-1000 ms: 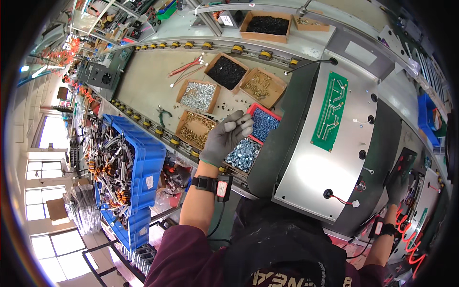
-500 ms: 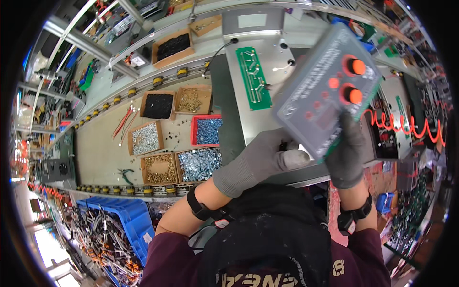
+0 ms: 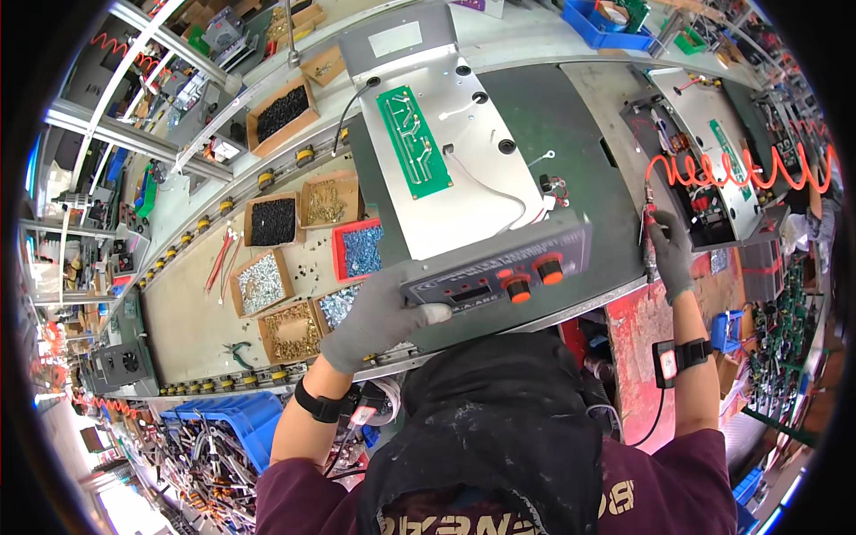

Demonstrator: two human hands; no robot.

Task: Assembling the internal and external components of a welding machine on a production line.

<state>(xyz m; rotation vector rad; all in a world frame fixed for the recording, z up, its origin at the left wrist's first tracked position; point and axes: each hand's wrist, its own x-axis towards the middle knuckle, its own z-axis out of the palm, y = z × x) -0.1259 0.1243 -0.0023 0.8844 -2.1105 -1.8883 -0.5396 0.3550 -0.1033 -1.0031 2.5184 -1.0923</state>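
My left hand (image 3: 374,319), in a grey glove, grips the left end of a dark grey front panel (image 3: 571,242) with two orange-capped knobs. The panel stands on edge, its knobs facing me, at the near end of a bare metal housing plate (image 3: 486,201). A green circuit board (image 3: 415,143) lies on that plate, and a grey cable (image 3: 486,185) runs from it toward the panel. Off to the right, my gloved right hand (image 3: 673,254) is closed around a red power screwdriver (image 3: 649,234), upright below a coiled red hose (image 3: 740,169).
Boxes of small fasteners, including a red tray (image 3: 358,250), stand to the left, with pliers (image 3: 237,354) nearby. A second open unit (image 3: 704,160) sits right of the dark work mat (image 3: 571,134). A blue bin (image 3: 259,415) of parts is at the lower left.
The panel has come down from in front of me to the housing's near end, now in my left hand only. My right hand has let go of it and taken the screwdriver at the right.
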